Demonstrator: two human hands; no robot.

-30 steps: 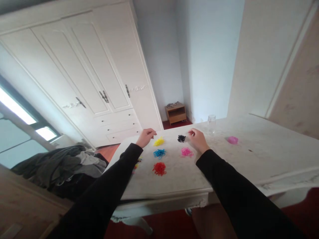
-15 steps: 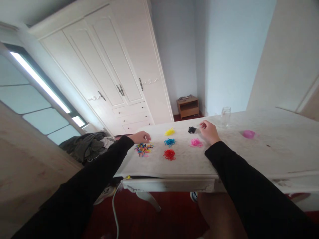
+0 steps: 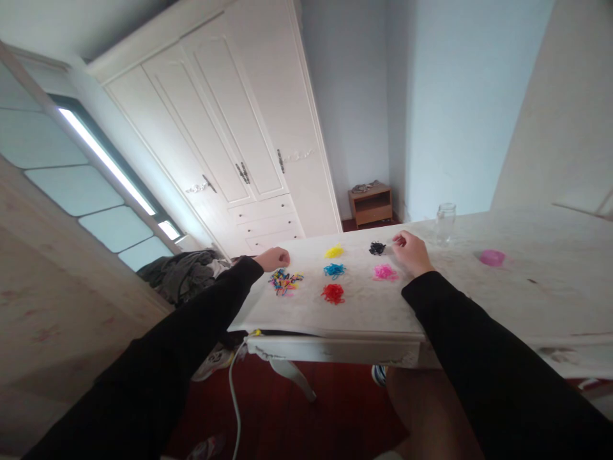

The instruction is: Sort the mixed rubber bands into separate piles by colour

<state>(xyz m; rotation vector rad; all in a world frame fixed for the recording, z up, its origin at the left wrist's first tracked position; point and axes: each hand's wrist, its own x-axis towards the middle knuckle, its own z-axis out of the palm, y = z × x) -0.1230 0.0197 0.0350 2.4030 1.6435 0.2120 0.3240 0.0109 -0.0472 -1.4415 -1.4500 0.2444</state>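
Note:
My left hand (image 3: 274,259) hovers just behind a mixed pile of small multicoloured rubber bands (image 3: 285,282) at the left end of the table. Its fingers are curled closed, and whatever they may hold is hidden. To the right of the black rubber bands (image 3: 377,248) is my right hand (image 3: 410,251), with thumb and fingers pinched together. Anything between those fingertips is too small to make out. Pink rubber bands (image 3: 385,272) lie near the right wrist. Between the hands sit piles of yellow bands (image 3: 334,251), blue bands (image 3: 334,270) and red bands (image 3: 332,293).
Behind my right hand stands a clear glass jar (image 3: 446,223) without a lid. Farther right lies a round pink-purple object (image 3: 492,257) on the white table (image 3: 479,306). A pale cable (image 3: 234,396) hangs by the table's front left corner. Dark clothes (image 3: 179,278) are heaped beyond the left end.
The view has shifted, so everything appears farther right. My left hand has drawn back slightly from the mixed pile, its fingers now more curled. My right hand stays beside the black bands.

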